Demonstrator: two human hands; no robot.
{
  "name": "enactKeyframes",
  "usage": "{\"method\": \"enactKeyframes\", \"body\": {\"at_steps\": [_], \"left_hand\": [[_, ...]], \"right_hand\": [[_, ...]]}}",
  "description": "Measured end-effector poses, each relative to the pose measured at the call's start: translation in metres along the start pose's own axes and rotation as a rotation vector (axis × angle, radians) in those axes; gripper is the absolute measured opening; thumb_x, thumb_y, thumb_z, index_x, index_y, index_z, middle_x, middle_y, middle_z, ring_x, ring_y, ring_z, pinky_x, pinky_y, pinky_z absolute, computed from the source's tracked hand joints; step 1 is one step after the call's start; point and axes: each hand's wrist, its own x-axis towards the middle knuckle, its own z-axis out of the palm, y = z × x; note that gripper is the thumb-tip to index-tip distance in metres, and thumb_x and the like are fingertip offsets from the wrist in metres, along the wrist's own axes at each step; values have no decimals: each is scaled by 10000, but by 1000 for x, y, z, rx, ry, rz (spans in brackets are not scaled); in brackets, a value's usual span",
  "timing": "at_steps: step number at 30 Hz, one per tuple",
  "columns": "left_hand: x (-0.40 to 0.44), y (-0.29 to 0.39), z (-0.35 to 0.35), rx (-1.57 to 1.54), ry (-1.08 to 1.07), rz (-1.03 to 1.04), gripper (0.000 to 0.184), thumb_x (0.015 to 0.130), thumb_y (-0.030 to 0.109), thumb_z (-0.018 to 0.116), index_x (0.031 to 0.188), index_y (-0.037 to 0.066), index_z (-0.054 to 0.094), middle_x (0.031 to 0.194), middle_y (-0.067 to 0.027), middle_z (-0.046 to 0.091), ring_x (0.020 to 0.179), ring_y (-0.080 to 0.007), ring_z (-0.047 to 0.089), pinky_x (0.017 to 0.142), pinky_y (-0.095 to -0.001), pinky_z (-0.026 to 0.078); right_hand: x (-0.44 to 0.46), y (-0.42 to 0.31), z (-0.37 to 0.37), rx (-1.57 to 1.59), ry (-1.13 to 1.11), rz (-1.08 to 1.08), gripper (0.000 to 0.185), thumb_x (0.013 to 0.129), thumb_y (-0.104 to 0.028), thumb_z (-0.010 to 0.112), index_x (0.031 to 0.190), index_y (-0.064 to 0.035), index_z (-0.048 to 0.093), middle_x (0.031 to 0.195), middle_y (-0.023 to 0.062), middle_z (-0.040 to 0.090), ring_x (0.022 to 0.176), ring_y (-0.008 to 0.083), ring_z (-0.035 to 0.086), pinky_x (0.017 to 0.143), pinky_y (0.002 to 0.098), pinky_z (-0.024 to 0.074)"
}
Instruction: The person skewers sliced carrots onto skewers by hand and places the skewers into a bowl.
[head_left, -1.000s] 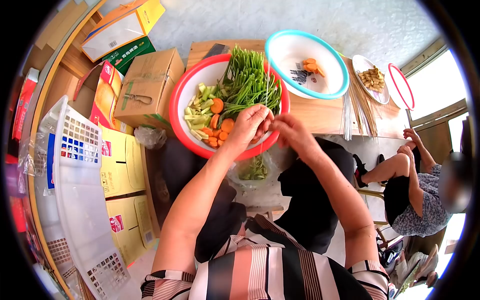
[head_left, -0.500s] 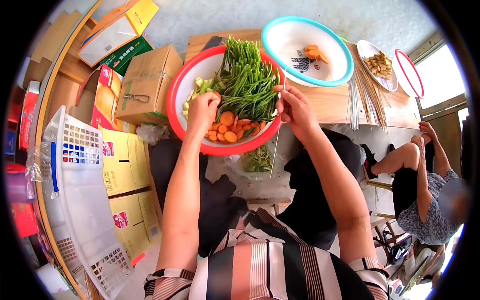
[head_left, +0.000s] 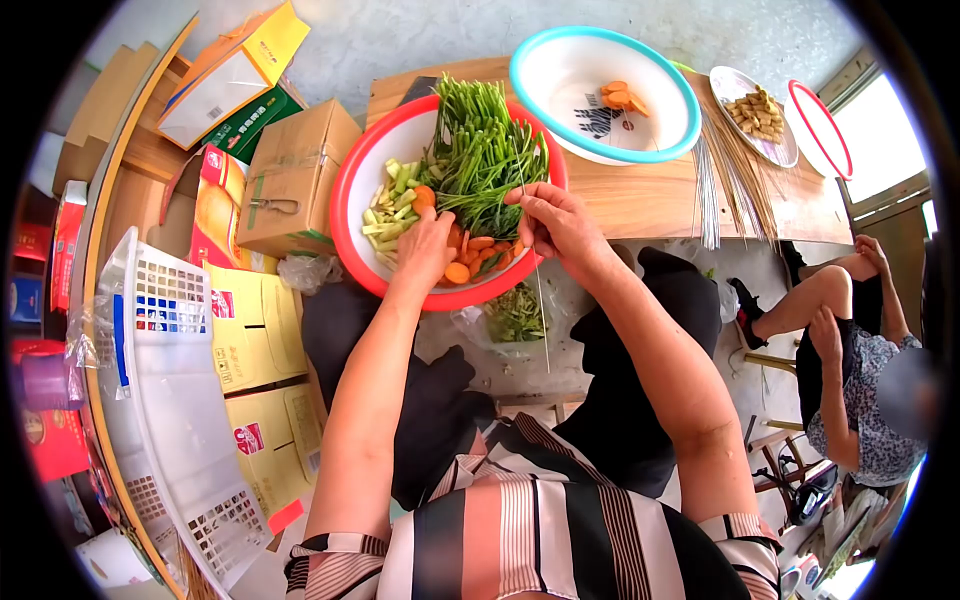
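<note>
A red-rimmed white basin (head_left: 349, 235) holds long green leafy stems (head_left: 485, 150), pale green chopped pieces (head_left: 392, 215) and carrot slices (head_left: 458, 272). My left hand (head_left: 426, 248) is inside its near part, fingers closed at a round carrot slice (head_left: 424, 197) that shows beyond the fingertips. Over the basin's right side, my right hand (head_left: 560, 225) pinches a thin skewer (head_left: 543, 310). The skewer slants from above the greens down past the rim, its lower end in the air over the floor. My fingers partly cover the carrots.
On the wooden table (head_left: 640, 205) stand a blue-rimmed basin (head_left: 560, 95) with carrot pieces, bundles of skewers (head_left: 735, 180) and an oval plate (head_left: 790, 150) of browned pieces. Cartons (head_left: 290, 170) and a white plastic crate (head_left: 165, 370) stand left. A person (head_left: 860, 380) sits at right.
My right hand has moved left and slightly down, carrying the skewer over the greens. My left hand has shifted right and down, uncovering more of the pale green pieces.
</note>
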Motion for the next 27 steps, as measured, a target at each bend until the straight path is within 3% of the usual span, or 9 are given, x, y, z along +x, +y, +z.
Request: {"method": "enactKeyframes", "body": {"at_steps": [6, 9, 11, 12, 13, 15, 16, 23, 27], "left_hand": [[-3, 0, -4, 44, 16, 42, 484, 660, 78, 767, 1093, 42, 553, 1076, -152, 511, 972, -356, 572, 792, -445, 488], [1, -3, -15, 30, 55, -12, 447, 703, 76, 734, 1106, 43, 543, 1069, -130, 533, 960, -303, 604, 784, -404, 501], [5, -13, -23, -664, -15, -174, 407, 756, 104, 703, 1122, 31, 540, 1064, -108, 557, 931, -234, 629, 787, -345, 511], [5, -14, -26, -979, 12, -126, 357, 833, 165, 646, 1138, 17, 533, 1030, -95, 578, 893, -194, 633, 783, -315, 517], [4, -9, -36, -975, 20, -125, 357, 833, 165, 646, 1138, 17, 533, 1030, -95, 578, 893, -194, 633, 783, -315, 517], [4, 4, -53, -1710, -34, -195, 352, 892, 242, 573, 1154, 14, 521, 1001, -99, 588, 910, -218, 624, 803, -351, 517], [7, 7, -54, -1813, -32, -178, 375, 936, 317, 482, 1167, 23, 512, 957, -92, 583, 881, -214, 611, 788, -364, 515], [24, -1, -37, -2306, -109, -164, 432, 923, 398, 454, 1071, -1, 529, 889, -122, 567, 766, -204, 536, 726, -332, 485], [28, 11, -35, -2340, -2, -252, 444, 915, 394, 462, 1045, -24, 533, 898, -134, 566, 774, -212, 532, 731, -336, 480]], "right_hand": [[-2, 5, 4, -38, -7, 13, 195, 967, -162, 426, 1030, -30, 556, 589, 38, 545, 429, 81, 408, 425, 217, 334], [-2, 8, 4, -63, 15, 12, 189, 976, -167, 427, 1038, -51, 562, 570, 29, 514, 418, 69, 375, 402, 195, 288], [-1, 9, 4, -73, -3, -9, 198, 980, -177, 425, 1037, -48, 563, 561, 13, 502, 418, 63, 373, 401, 197, 289], [-2, 9, 6, -73, -7, -13, 198, 980, -177, 425, 1037, -48, 563, 561, 13, 502, 418, 63, 373, 401, 197, 289], [-3, 7, 9, -118, 1, -27, 206, 982, -183, 424, 1041, -44, 565, 548, -2, 483, 419, 58, 366, 403, 198, 286], [-5, 5, 17, -162, 4, -49, 215, 984, -188, 423, 1045, -40, 567, 535, -17, 464, 420, 54, 359, 404, 199, 283], [-6, 3, 20, -174, -11, -36, 224, 986, -191, 421, 1047, -35, 571, 524, -29, 442, 423, 50, 355, 406, 199, 282], [-14, 8, 40, -173, -56, -32, 187, 969, -130, 454, 987, -30, 611, 552, -64, 394, 454, 27, 329, 421, 192, 265], [-14, 16, 45, -202, -94, -77, 187, 961, -116, 460, 975, -2, 608, 721, -11, 548, 638, 47, 463, 578, 213, 404]]}}
